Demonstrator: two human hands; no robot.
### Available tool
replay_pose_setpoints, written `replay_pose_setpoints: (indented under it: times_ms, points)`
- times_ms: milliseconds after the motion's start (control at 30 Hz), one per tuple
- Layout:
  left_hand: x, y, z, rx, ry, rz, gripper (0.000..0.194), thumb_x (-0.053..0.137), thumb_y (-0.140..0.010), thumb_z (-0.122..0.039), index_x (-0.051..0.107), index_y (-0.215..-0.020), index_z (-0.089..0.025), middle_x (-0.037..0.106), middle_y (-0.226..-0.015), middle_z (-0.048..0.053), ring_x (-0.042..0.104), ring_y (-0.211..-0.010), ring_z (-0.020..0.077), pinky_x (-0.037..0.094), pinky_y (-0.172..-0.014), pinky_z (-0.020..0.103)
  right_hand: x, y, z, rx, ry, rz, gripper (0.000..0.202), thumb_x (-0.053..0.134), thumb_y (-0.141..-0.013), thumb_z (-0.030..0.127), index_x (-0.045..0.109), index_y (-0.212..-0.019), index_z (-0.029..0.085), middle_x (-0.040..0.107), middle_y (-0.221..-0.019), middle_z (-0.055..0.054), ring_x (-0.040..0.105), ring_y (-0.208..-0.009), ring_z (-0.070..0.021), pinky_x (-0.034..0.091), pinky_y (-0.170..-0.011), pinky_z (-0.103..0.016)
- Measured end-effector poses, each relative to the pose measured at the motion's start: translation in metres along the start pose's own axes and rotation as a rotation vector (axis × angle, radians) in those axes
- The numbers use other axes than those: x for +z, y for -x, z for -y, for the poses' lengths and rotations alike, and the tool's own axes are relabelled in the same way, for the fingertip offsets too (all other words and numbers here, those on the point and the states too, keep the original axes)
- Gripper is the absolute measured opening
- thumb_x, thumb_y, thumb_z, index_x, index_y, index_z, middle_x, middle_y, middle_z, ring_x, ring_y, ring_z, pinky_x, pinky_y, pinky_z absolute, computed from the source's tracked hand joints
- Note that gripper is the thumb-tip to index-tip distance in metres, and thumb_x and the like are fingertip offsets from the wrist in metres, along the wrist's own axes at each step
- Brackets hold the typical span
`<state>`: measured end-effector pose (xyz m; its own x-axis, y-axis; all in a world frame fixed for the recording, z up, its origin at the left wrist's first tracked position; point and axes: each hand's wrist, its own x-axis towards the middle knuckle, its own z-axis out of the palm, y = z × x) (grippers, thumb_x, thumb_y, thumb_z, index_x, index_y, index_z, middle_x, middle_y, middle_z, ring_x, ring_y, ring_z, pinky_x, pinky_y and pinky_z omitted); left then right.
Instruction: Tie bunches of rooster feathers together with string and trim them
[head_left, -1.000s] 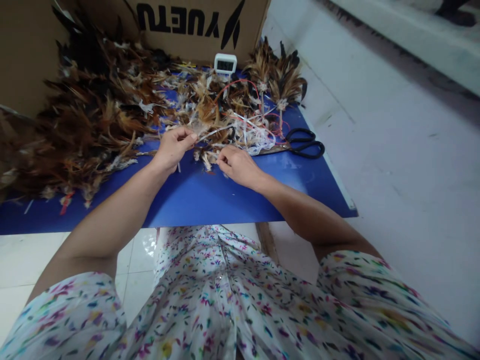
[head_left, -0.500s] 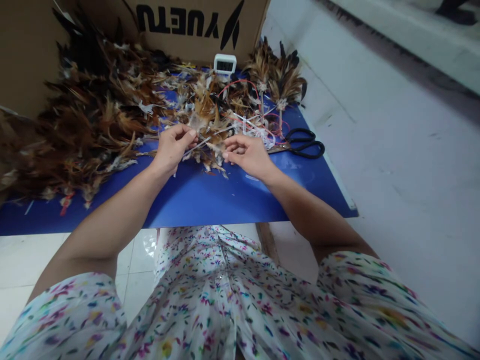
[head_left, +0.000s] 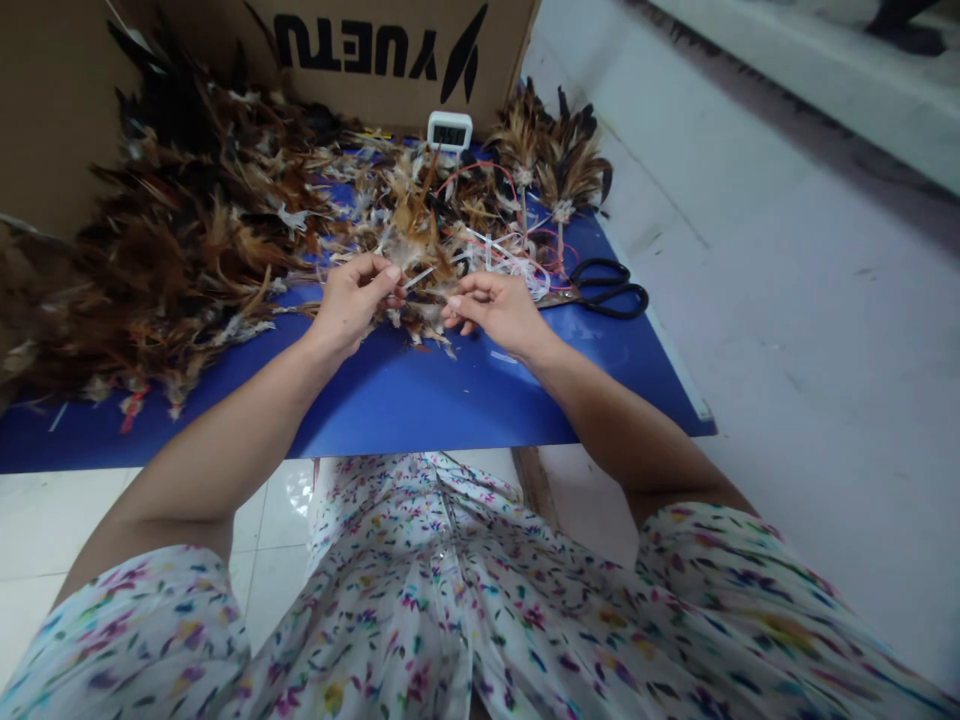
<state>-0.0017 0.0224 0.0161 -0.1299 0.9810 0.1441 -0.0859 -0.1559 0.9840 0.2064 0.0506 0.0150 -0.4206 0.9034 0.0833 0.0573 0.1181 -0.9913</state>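
Note:
My left hand (head_left: 361,297) is closed in a pinch at the near edge of the feather heap. From its fingertips a thin white strip (head_left: 420,278) sticks out to the right. A short way to the right, my right hand (head_left: 493,306) is also closed, thumb against the fingers; what lies between them is too small to make out. Brown and tan feathers (head_left: 411,215) lie just beyond both hands, with some pale tufts under the fingertips. White and red ties (head_left: 517,262) lie tangled behind my right hand.
Black-handled scissors (head_left: 611,287) lie at the right. A large feather pile (head_left: 172,250) covers the table's left side. Two feather bundles (head_left: 559,165) lie at the back right, near a small white digital clock (head_left: 449,131). A cardboard box (head_left: 375,85) stands behind the blue table (head_left: 427,405).
My left hand has shifted slightly right, and less of the white strip shows beyond its fingers. My right hand's fingers have drawn closer together, almost in the same place.

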Motion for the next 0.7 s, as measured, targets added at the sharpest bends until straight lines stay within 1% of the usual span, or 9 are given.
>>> replay_pose_setpoints:
  times_ms: [100,167,267,367,500,600,700]
  points:
    - [0.002,0.002,-0.002,-0.025,0.01,0.016,0.032,0.083,-0.073,-0.04,0.06,-0.071,-0.018,0.066,-0.074,0.0,0.063,-0.066,0.0114,0.057,-0.066,0.027,0.001,0.002,0.003,0.031,-0.023,0.01,0.023,0.076,-0.082,0.031,0.058,-0.081,0.017,0.074,-0.076,-0.004,0.071,-0.064,-0.0123,0.05,-0.049,-0.018]
    - [0.003,0.003,-0.002,-0.047,0.019,0.016,0.031,0.083,-0.073,-0.039,0.06,-0.071,-0.018,0.066,-0.074,0.0,0.062,-0.065,0.0112,0.057,-0.065,0.027,0.001,0.002,0.003,0.037,-0.037,0.015,0.024,0.076,-0.081,0.033,0.058,-0.081,0.017,0.075,-0.078,-0.004,0.071,-0.065,-0.0123,0.05,-0.05,-0.019]
    - [0.005,0.004,-0.002,-0.072,0.036,0.026,0.03,0.083,-0.073,-0.039,0.061,-0.072,-0.018,0.066,-0.074,0.0,0.063,-0.063,0.0108,0.057,-0.065,0.026,-0.001,0.001,0.003,-0.003,-0.027,0.013,0.026,0.079,-0.076,0.036,0.062,-0.079,0.017,0.071,-0.073,-0.002,0.067,-0.063,-0.0112,0.049,-0.051,-0.02]
    - [0.007,0.007,-0.004,-0.086,0.049,0.047,0.031,0.083,-0.074,-0.039,0.06,-0.072,-0.018,0.066,-0.074,0.0,0.062,-0.062,0.0101,0.057,-0.064,0.025,-0.003,0.0,0.002,-0.058,0.0,0.002,0.028,0.083,-0.071,0.037,0.065,-0.077,0.016,0.064,-0.064,0.003,0.057,-0.055,-0.0079,0.046,-0.051,-0.021]
    - [0.01,0.01,-0.006,-0.116,0.074,0.069,0.033,0.085,-0.072,-0.039,0.06,-0.071,-0.018,0.066,-0.073,-0.001,0.062,-0.061,0.0091,0.058,-0.063,0.024,-0.003,-0.001,0.003,-0.084,-0.042,-0.01,0.034,0.087,-0.065,0.041,0.066,-0.075,0.016,0.062,-0.064,0.004,0.049,-0.053,-0.0053,0.041,-0.051,-0.02]
    - [0.012,0.013,-0.005,-0.153,0.122,0.097,0.034,0.087,-0.068,-0.038,0.06,-0.072,-0.018,0.066,-0.072,-0.002,0.063,-0.06,0.0091,0.059,-0.062,0.024,-0.001,0.0,0.004,-0.063,-0.105,0.003,0.04,0.089,-0.062,0.045,0.064,-0.074,0.016,0.061,-0.063,0.004,0.05,-0.053,-0.0057,0.042,-0.051,-0.021]
    - [0.014,0.016,-0.005,-0.198,0.156,0.133,0.034,0.088,-0.068,-0.037,0.062,-0.074,-0.017,0.069,-0.077,-0.001,0.066,-0.062,0.0091,0.059,-0.062,0.023,0.002,0.001,0.003,-0.016,-0.149,0.021,0.045,0.09,-0.061,0.046,0.059,-0.075,0.018,0.061,-0.062,0.004,0.056,-0.056,-0.0081,0.046,-0.052,-0.021]
